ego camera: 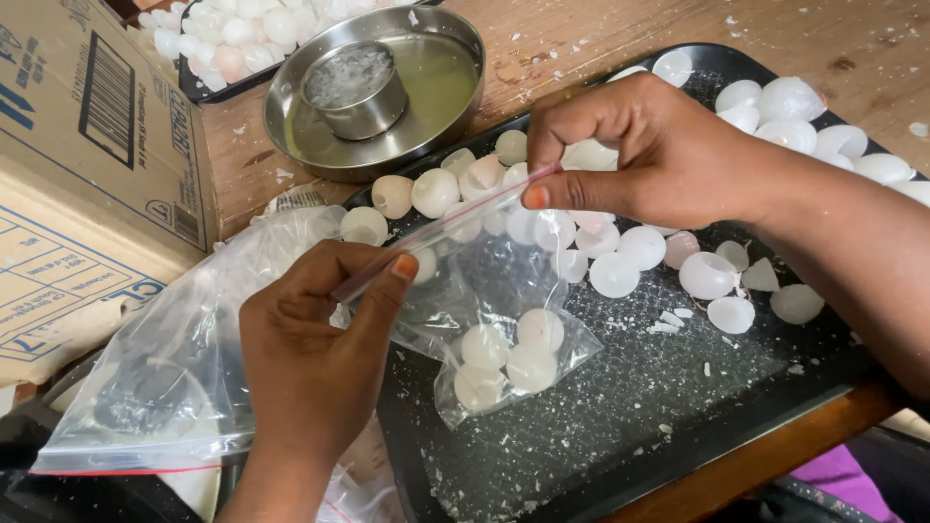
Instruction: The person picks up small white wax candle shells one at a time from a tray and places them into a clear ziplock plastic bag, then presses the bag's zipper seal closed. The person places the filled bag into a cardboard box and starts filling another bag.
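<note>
Many eggshell halves (620,261) around bag (504,329)

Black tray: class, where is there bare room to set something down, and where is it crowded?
The black rectangular tray is barest at its near edge, between the small clear zip bag of white shell halves and the near right corner; only crumbs lie there. Its far half is crowded with loose white eggshell halves, and both hands (left hand, right hand) stretch the bag's top across its left side.

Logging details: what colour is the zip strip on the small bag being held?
Pinkish red, on the small clear bag; head view.
</note>
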